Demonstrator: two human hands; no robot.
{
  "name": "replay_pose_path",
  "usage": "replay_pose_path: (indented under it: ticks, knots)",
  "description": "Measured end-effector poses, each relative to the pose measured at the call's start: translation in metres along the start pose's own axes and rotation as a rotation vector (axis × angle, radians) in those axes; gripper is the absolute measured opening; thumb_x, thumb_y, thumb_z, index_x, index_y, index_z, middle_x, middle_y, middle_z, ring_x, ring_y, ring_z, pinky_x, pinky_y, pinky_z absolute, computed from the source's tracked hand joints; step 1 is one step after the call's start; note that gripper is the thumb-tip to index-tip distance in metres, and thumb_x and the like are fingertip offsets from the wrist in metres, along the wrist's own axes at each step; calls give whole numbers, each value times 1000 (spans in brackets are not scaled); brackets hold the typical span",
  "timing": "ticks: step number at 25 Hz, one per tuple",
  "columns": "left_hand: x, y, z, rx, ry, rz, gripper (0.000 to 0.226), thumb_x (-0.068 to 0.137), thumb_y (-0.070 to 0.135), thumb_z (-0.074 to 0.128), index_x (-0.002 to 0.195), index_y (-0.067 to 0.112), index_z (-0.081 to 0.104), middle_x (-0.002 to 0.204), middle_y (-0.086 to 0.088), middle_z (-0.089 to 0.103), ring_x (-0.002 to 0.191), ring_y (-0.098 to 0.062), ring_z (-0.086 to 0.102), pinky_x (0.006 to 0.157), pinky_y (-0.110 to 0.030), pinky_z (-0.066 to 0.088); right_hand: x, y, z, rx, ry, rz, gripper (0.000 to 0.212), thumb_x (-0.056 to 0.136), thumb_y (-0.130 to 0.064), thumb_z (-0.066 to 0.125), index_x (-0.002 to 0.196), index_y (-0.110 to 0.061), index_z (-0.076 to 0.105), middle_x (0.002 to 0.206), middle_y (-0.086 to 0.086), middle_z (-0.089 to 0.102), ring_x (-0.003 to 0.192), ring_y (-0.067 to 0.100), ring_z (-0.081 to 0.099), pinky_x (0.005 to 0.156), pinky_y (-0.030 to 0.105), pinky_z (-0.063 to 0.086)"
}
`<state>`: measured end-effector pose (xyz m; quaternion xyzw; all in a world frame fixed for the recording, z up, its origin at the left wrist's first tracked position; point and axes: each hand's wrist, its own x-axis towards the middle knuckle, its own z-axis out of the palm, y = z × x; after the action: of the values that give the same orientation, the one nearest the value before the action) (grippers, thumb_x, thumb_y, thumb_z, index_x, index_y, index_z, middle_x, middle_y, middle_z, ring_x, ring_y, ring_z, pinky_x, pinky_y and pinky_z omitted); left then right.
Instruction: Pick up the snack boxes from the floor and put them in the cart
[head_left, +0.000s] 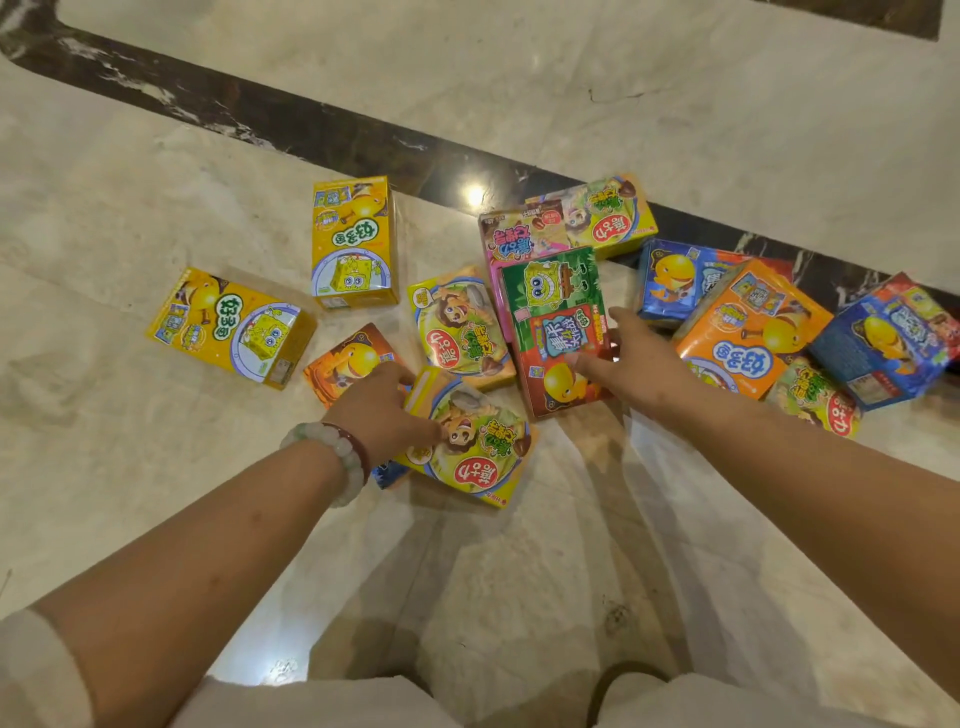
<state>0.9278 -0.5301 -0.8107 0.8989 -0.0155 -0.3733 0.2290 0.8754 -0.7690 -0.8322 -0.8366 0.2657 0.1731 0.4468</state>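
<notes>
Several colourful snack boxes lie scattered on the marble floor (156, 467). My left hand (382, 410), with a bead bracelet on the wrist, grips the left edge of a yellow box with a lion picture (478, 447); that box sits tilted, partly over a blue box. My right hand (636, 366) holds the right edge of a green-and-red box (556, 317), thumb along its side and fingers on its face. That box rests on top of a pink box (522, 231). No cart is in view.
Two yellow boxes (353, 239) (228, 327) lie apart at the left. An orange box (350, 361) is just beyond my left hand. Blue (675, 280) and orange (748, 332) boxes crowd the right. A dark marble band (311, 130) crosses the floor. My knees fill the bottom edge.
</notes>
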Motion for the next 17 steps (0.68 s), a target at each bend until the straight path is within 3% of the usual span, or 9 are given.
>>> replay_pose_path:
  ticks: [4,8,12,15,17]
  knots:
    - [7,-1,-1,-316,130,54,45,75,19,76,113,20,52,108,-3,53,106,-22,53,83,-29,41,8,10,2,108,34,59,76,87,-32,67,147,-13,26,122,6,53,107,22,55,80,31,48]
    - [14,0,6,-569,334,24,40,78,24,74,112,12,57,106,-2,56,98,-17,53,81,-28,41,14,9,8,341,-29,142,75,86,-30,68,147,-15,27,126,5,52,97,21,60,62,25,52]
    - [12,0,16,-746,183,47,31,80,12,71,108,18,60,101,0,63,93,-17,60,74,-22,49,18,15,16,315,-26,143,65,83,-29,71,139,-16,41,118,12,61,93,25,67,77,43,58]
    - [12,2,23,-887,83,100,55,79,-9,64,121,22,47,113,-1,58,91,-14,62,70,-24,56,17,14,17,311,-39,123,52,84,-29,70,130,-17,49,111,11,64,89,25,69,79,44,58]
    - [13,2,28,-877,104,50,66,80,-10,63,134,16,36,118,-2,53,98,-19,59,75,-30,55,18,15,17,302,-45,116,50,84,-31,70,128,-17,51,110,11,65,89,25,69,78,45,58]
